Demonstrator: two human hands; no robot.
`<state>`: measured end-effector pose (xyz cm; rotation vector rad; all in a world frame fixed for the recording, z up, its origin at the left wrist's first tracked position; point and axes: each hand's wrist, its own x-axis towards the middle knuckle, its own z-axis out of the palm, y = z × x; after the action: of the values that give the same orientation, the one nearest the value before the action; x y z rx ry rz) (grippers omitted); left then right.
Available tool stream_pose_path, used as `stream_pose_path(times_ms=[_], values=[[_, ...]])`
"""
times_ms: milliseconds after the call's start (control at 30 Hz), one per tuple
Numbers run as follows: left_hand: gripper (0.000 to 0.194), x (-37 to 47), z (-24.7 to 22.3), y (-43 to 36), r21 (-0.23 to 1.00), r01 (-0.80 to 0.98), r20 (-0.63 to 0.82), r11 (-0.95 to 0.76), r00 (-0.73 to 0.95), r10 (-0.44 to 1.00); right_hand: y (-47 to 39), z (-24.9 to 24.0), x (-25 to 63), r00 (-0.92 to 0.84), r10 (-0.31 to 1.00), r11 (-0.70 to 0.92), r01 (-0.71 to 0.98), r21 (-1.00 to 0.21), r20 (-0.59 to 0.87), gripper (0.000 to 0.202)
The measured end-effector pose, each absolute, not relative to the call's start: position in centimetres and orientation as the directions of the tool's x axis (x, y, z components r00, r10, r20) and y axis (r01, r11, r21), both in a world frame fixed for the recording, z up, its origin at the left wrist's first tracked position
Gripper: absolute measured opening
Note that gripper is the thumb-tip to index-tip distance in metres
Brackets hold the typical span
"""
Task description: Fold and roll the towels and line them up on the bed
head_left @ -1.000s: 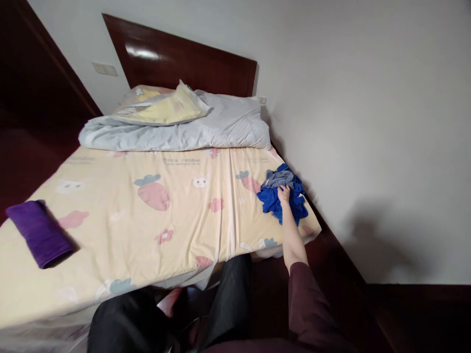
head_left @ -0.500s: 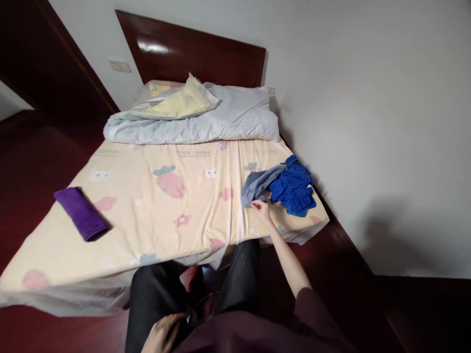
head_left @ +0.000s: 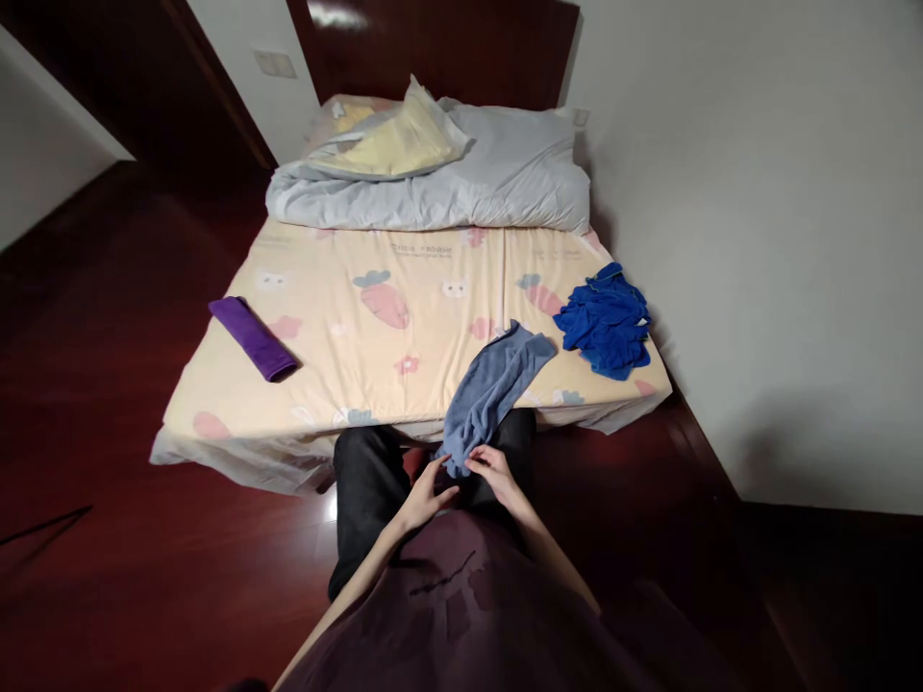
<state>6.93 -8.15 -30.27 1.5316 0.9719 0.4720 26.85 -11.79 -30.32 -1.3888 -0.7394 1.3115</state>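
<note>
A grey-blue cloth (head_left: 491,380) stretches from the bed's front edge down toward my lap. My right hand (head_left: 496,471) pinches its near end, thumb and fingers together. Just left of that end is my left hand (head_left: 427,495), its thumb and fingers apart, fingertips close to the cloth. A crumpled pile of bright blue cloth (head_left: 607,322) lies on the right side of the bed. At the left of the bed rests a folded purple cloth (head_left: 254,338). The patterned yellow bedsheet (head_left: 338,365) lies under these cloths.
A rolled grey-white quilt (head_left: 519,173) and a pale yellow pillow (head_left: 404,139) are at the head of the bed. Behind them stands a dark wooden headboard (head_left: 447,48). My legs touch the bed's front edge. A white wall (head_left: 757,240) runs along the right.
My right hand has drawn the grey-blue cloth away from the blue pile, toward my lap. My left hand has come up from my thigh to the cloth. The view has shifted.
</note>
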Motion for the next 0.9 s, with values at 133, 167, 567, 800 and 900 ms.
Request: stream_pose_path(times_ms=[133, 167, 567, 800, 900], values=[[0.073, 9.1, -29.3, -8.7, 0.980, 0.176, -0.174, 0.094, 0.520, 0.836, -10.9, -26.7, 27.1, 0.134, 0.958, -0.227, -0.185, -0.956, -0.253, 0.031], [0.067, 9.3, -28.9, -8.7, 0.984, 0.154, -0.153, 0.087, 0.495, 0.855, -10.9, -26.2, 26.6, 0.115, 0.963, -0.220, -0.178, -0.959, -0.242, 0.029], [0.043, 5.5, -26.6, -8.6, 0.953, -0.046, -0.286, 0.299, 0.189, 0.939, -13.2, -27.6, 25.0, 0.212, 0.970, -0.008, 0.520, -0.854, 0.120, 0.040], [0.059, 5.0, -25.3, -9.7, 0.845, -0.224, -0.412, 0.485, 0.306, 0.858, -12.6, -29.4, 26.5, 0.000, 0.997, 0.056, 0.653, -0.755, 0.074, 0.038], [0.058, 4.2, -25.0, -9.1, 0.861, -0.185, -0.412, 0.473, 0.290, 0.864, -12.3, -28.9, 26.0, 0.047, 0.985, 0.105, 0.609, -0.786, 0.168, 0.028]])
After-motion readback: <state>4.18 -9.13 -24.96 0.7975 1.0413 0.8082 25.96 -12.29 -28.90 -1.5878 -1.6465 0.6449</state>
